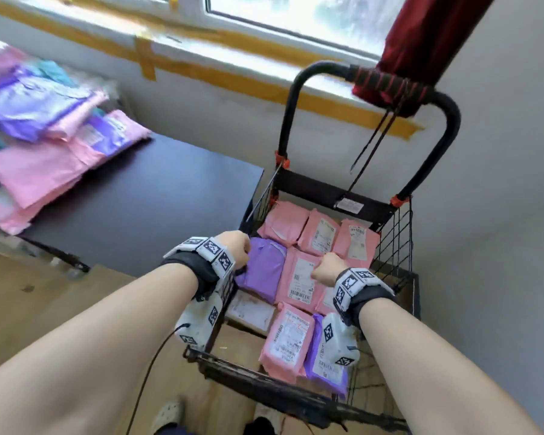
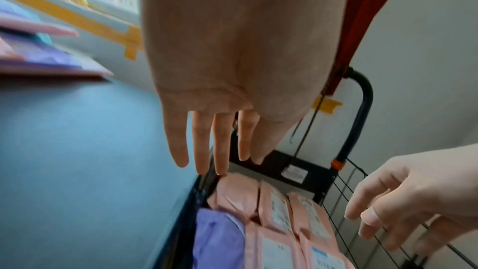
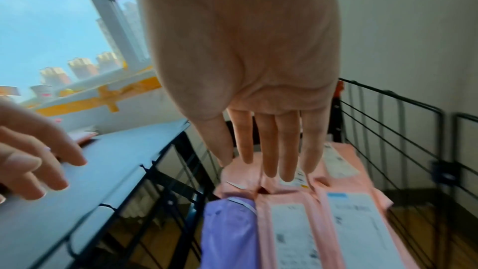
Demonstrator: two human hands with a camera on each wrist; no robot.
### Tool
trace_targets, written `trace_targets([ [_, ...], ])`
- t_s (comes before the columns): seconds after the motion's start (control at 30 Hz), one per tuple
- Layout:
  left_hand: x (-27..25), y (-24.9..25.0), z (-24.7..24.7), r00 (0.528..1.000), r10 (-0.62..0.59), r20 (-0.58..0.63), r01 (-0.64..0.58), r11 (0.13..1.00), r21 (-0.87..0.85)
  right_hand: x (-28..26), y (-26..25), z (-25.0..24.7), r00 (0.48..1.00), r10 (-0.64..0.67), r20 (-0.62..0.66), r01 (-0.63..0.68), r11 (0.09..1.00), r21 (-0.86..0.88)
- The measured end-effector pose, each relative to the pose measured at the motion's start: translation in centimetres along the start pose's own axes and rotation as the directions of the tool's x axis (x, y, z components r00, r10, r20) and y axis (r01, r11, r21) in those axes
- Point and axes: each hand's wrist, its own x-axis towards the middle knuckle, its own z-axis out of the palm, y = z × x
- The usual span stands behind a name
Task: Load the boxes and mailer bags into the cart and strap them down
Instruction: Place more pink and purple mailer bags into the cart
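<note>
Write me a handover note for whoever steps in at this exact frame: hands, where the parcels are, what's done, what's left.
Left hand: open, fingers straight, holding nothing, over the cart's left edge.
Right hand: open, empty, fingers pointing down at the pink mailer bags in the cart.
In the cart: a layer of pink bags plus a purple mailer bag at left and another near the front.
Still on the dark table: a pile of pink and purple bags.
Strap cord hangs from the cart handle, unused.
Left: load the table pile, then strap down.
</note>
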Motion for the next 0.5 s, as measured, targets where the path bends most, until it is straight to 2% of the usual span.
trace_targets([
  [0.13,-2.7,-5.1,-6.1,0.995,-0.020,-0.102,0.022,1.000,0.018,-1.4,-8.3,-0.9,0.992,-0.099,-0.079,0.093,0.993,-0.073],
  [0.3,-5.6,-13.6,-12.2,0.983,-0.043,-0.181,0.046,0.999,0.014,-3.2,-18.7,-1.1,0.978,-0.177,-0.110,0.169,0.982,-0.079],
  [0.5,-9.1,-26.9,-20.6,0.947,-0.081,-0.311,0.081,0.997,-0.013,-5.2,-34.0,-0.1,0.951,-0.250,-0.180,0.246,0.968,-0.045],
])
